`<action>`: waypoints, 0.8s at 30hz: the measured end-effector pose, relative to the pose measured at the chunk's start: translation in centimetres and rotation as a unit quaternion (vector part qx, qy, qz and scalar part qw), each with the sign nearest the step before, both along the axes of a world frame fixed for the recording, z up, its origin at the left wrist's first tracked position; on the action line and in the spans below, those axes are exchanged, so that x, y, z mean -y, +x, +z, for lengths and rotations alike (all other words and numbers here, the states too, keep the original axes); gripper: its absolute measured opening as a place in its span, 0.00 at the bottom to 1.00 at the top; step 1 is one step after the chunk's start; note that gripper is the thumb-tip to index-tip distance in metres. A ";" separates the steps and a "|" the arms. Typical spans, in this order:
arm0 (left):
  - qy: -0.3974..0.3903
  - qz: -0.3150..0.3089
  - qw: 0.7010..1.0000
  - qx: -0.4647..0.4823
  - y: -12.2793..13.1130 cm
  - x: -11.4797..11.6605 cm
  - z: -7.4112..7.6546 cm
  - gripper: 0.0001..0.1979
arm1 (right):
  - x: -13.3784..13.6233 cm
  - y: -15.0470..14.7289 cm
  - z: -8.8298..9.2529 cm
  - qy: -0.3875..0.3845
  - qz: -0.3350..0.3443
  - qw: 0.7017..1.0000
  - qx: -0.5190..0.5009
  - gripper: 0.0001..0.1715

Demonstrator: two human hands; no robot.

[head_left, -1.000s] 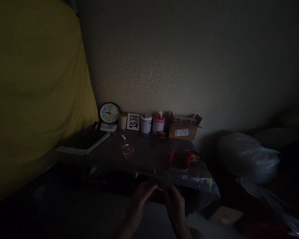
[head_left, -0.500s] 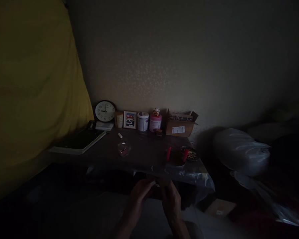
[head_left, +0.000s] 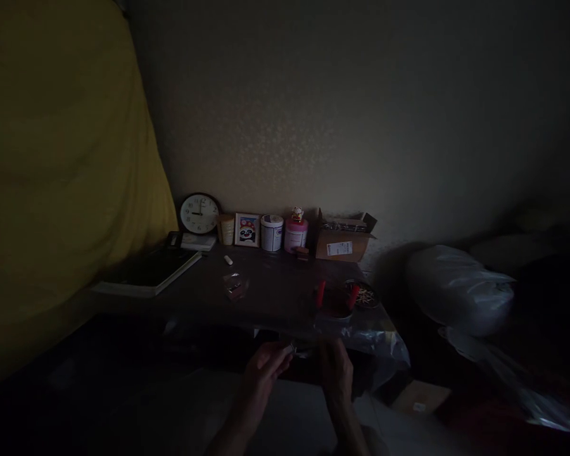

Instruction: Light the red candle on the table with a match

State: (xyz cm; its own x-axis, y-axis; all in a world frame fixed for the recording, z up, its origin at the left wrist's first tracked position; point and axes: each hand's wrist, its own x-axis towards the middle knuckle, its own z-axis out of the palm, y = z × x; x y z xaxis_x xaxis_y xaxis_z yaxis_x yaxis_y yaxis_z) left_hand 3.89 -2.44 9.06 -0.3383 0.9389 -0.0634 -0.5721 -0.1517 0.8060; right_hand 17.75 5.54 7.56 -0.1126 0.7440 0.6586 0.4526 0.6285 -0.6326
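My left hand (head_left: 266, 368) and my right hand (head_left: 337, 373) are raised in the dim light just below the front edge of a dark table (head_left: 261, 297). Between them, close to the left fingertips, glints a small pale metallic object (head_left: 298, 349). The gloom hides whether either hand holds it. Neither hand touches the table's top. Nearest them on the table are a clear plastic sheet (head_left: 375, 339) at the front right corner and a dark bowl with two red pieces (head_left: 335, 303).
Along the wall stand a round clock (head_left: 199, 214), a panda picture frame (head_left: 247, 230), a white tin (head_left: 272, 233), a pink jar (head_left: 295, 235) and a cardboard box (head_left: 342, 244). A dark book (head_left: 147, 272) lies left, a yellow cloth (head_left: 66, 158) hangs beyond it, and a white plastic bag (head_left: 458, 291) sits right.
My hands have drawn slightly apart, with the right hand shifting away from the left. The view has barely moved in the last half second.
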 end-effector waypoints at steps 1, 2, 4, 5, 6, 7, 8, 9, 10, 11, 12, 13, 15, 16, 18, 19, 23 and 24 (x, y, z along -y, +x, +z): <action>-0.002 0.002 1.000 0.001 -0.2 0.0 -0.3 0.11 | -0.3 0.2 0.1 -0.010 -0.016 1.000 -0.017 0.13; -0.007 0.007 1.000 0.002 -0.3 -0.1 -0.6 0.11 | -0.5 0.4 0.4 -0.017 -0.022 0.999 -0.029 0.13; -0.018 0.013 1.000 0.003 -0.5 -0.2 -1.0 0.12 | -0.3 0.6 1.0 -0.029 -0.018 0.998 -0.045 0.12; -0.019 0.014 1.000 -0.002 -0.5 -0.2 -1.1 0.11 | -0.1 0.6 1.3 -0.034 -0.012 0.998 -0.053 0.12; -0.016 0.011 1.000 -0.008 -0.5 -0.2 -1.0 0.11 | 0.2 0.5 1.6 -0.040 -0.004 0.997 -0.062 0.12; -0.009 0.007 1.000 -0.014 -0.4 -0.1 -0.9 0.11 | 0.6 0.4 1.8 -0.047 0.007 0.996 -0.071 0.12; -0.002 0.004 1.000 -0.019 -0.2 0.0 -0.6 0.11 | 1.0 0.2 1.9 -0.055 0.018 0.995 -0.078 0.11; 0.003 0.000 1.000 -0.023 -0.1 0.1 -0.3 0.11 | 1.4 0.0 2.0 -0.061 0.028 0.994 -0.085 0.11; 0.005 -0.003 1.000 -0.024 0.1 0.2 0.0 0.11 | 1.8 -0.3 2.0 -0.065 0.038 0.993 -0.089 0.10; 0.005 -0.005 1.000 -0.027 0.2 0.4 0.3 0.11 | 2.2 -0.6 1.9 -0.067 0.048 0.992 -0.091 0.10; 0.006 -0.009 0.999 -0.031 0.4 0.5 0.6 0.11 | 2.5 -0.9 1.8 -0.066 0.058 0.992 -0.091 0.10; 0.009 -0.011 0.999 -0.036 0.5 0.6 0.8 0.11 | 2.7 -1.1 1.7 -0.062 0.065 0.992 -0.088 0.10; 0.015 -0.015 0.999 -0.044 0.6 0.8 1.1 0.11 | 3.0 -1.6 1.6 -0.050 0.069 0.993 -0.081 0.10; 0.018 -0.016 0.999 -0.045 0.7 0.8 1.1 0.11 | 3.1 -1.7 1.5 -0.044 0.066 0.994 -0.077 0.10; 0.022 -0.015 0.999 -0.040 0.7 0.8 0.9 0.11 | 3.2 -1.8 1.7 -0.025 0.056 0.996 -0.069 0.11; 0.024 -0.012 0.999 -0.038 0.6 0.6 0.7 0.11 | 3.2 -1.7 1.9 -0.016 0.052 0.996 -0.065 0.11; -0.015 0.004 1.000 -0.027 0.3 -0.4 -0.1 0.09 | 4.0 -1.0 2.7 0.003 0.036 0.997 -0.067 0.10; -0.038 0.009 0.999 -0.025 0.3 -0.7 -0.2 0.09 | 4.2 -0.9 2.7 0.010 0.037 0.997 -0.066 0.10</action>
State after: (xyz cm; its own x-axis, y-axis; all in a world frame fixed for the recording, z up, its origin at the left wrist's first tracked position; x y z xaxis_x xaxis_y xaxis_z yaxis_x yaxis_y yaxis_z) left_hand 4.17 -1.72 8.84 -0.3597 0.9257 -0.1166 -0.5291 -0.0995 0.8427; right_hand 16.86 1.35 10.25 -0.0784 0.7238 0.6856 0.3173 0.6700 -0.6711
